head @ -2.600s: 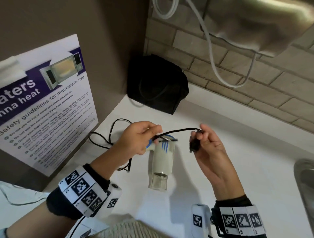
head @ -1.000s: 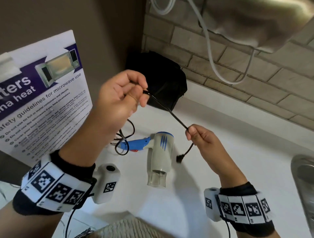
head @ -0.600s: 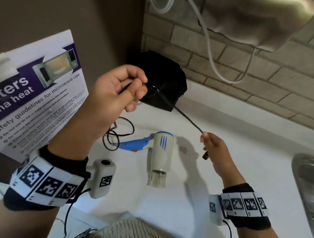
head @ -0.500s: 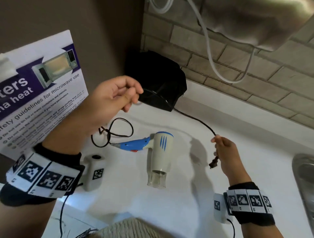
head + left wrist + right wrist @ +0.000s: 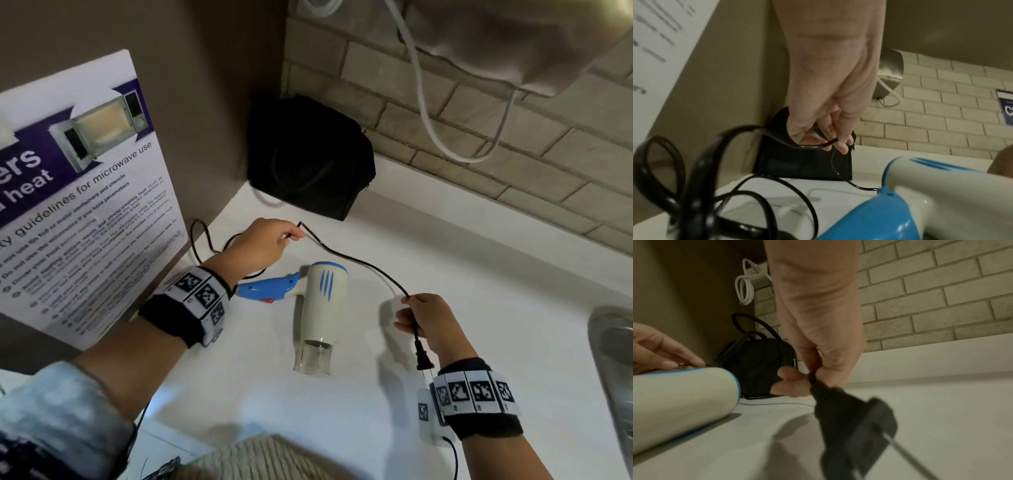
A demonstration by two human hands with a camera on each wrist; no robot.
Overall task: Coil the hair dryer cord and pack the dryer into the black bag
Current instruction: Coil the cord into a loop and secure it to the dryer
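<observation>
Right hand point(image 5: 426, 320): pinching the cord point(image 5: 356, 262) just above the plug point(image 5: 422, 356), which is hanging prongs-down by the wrist. Dryer point(image 5: 317, 308): lying on the white counter point(image 5: 479, 308) between the hands, nozzle pointing toward the person, blue handle (red switch showing) pointing left. Left hand point(image 5: 263, 245): fingers curling round the cord, holding it above the counter; slack is looping loosely behind the wrist. Bag point(image 5: 308, 161): sitting upright in the far corner against the brick wall point(image 5: 496, 154), well apart from the dryer.
</observation>
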